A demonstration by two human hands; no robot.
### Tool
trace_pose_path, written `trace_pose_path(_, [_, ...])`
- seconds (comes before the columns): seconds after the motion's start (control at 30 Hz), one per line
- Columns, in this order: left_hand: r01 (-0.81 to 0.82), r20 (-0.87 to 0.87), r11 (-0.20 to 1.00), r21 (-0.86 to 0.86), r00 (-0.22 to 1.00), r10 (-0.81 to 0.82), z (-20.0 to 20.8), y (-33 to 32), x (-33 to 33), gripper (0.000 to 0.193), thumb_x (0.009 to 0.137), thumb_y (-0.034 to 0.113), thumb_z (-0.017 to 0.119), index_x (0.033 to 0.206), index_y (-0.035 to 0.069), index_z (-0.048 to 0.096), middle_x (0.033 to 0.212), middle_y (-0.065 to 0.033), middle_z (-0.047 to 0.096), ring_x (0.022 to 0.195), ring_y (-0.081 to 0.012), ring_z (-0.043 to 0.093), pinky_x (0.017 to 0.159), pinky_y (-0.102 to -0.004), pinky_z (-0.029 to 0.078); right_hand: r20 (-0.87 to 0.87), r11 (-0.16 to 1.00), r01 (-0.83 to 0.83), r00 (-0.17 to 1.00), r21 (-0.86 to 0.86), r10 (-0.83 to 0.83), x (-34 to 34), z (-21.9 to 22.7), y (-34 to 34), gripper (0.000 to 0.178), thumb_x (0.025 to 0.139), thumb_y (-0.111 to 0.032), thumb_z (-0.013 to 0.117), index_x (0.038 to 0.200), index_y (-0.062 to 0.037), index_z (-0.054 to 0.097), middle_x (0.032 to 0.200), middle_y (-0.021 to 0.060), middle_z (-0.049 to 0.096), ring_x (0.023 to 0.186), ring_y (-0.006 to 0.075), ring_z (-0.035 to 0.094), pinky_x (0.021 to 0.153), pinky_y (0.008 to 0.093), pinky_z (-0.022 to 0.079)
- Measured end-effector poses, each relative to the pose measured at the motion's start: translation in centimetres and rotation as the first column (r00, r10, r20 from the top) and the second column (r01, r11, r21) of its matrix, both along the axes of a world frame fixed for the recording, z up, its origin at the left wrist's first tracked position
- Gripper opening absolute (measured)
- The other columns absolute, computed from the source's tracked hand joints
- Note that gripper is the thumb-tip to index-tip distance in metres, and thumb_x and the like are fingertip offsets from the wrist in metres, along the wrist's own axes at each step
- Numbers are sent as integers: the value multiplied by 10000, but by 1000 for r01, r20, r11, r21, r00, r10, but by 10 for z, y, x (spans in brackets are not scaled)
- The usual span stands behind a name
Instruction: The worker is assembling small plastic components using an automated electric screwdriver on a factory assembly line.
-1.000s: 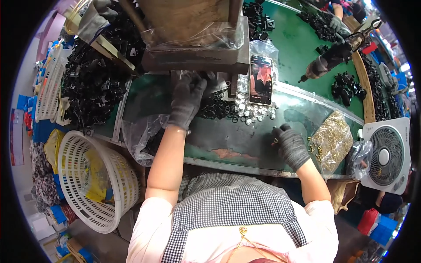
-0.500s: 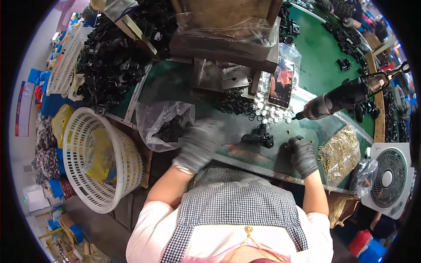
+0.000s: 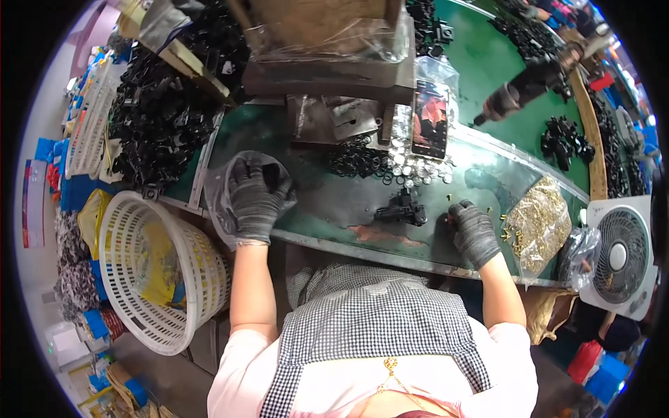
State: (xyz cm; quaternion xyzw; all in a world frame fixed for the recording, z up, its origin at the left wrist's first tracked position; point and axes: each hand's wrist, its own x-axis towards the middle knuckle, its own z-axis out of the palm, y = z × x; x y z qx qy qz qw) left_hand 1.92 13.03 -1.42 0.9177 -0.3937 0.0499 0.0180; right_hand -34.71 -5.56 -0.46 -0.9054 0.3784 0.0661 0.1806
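Note:
My left hand [image 3: 256, 202], in a grey striped glove, lies over a clear plastic bag [image 3: 221, 188] of small black parts at the table's left front. Its fingers are spread, with a black part [image 3: 270, 174] showing between finger and thumb. On the right, my gloved right hand [image 3: 475, 231] rests near the front edge with fingers curled together; what the fingertips hold, if anything, is too small to make out. Between the hands a black plastic assembly [image 3: 403, 209] lies on the table. Loose brass screws [image 3: 489, 210] lie beside my right hand.
A bag of brass screws [image 3: 540, 226] and a white fan [image 3: 617, 258] stand right. Black rings [image 3: 352, 159], silvery discs [image 3: 411, 167] and a phone [image 3: 430, 122] lie behind the assembly. A power screwdriver [image 3: 519, 90] hangs far right. A white basket [image 3: 198, 279] stands left.
My left hand has moved left and away from me onto the plastic bag. My right hand stays by the front edge, fingers still curled. The screwdriver hangs farther back in the picture, as the view shifts.

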Motion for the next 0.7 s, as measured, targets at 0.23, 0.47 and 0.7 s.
trace_pose_path(0.23, [142,-148,983,-119,976,-159,-10,-12,36,811,711,464,735,1321,-3,477,1340,-258,474,1278,-407,415,1082,-502,308,-5,999,0,1000,-39,0,2,6,4,246,709,3,605,940,-79,624,972,170,599,899,378,603,761,450,507])
trace_pose_path(0.47, [318,-8,947,-45,948,-319,2,-15,-24,621,745,331,729,1262,41,544,1273,-220,527,1210,-394,469,1047,-477,357,-2,1000,-1,1000,20,1,-1,2,2,340,634,4,656,961,-79,606,979,172,597,920,368,603,788,448,510])
trace_pose_path(0.7, [376,-160,775,-508,843,-513,10,-6,-52,477,705,161,746,1146,41,610,1183,-163,572,1123,-354,518,978,-456,421,-13,1000,9,1000,25,-8,1,5,1,289,689,30,591,952,-83,630,992,170,602,916,373,603,774,447,508])
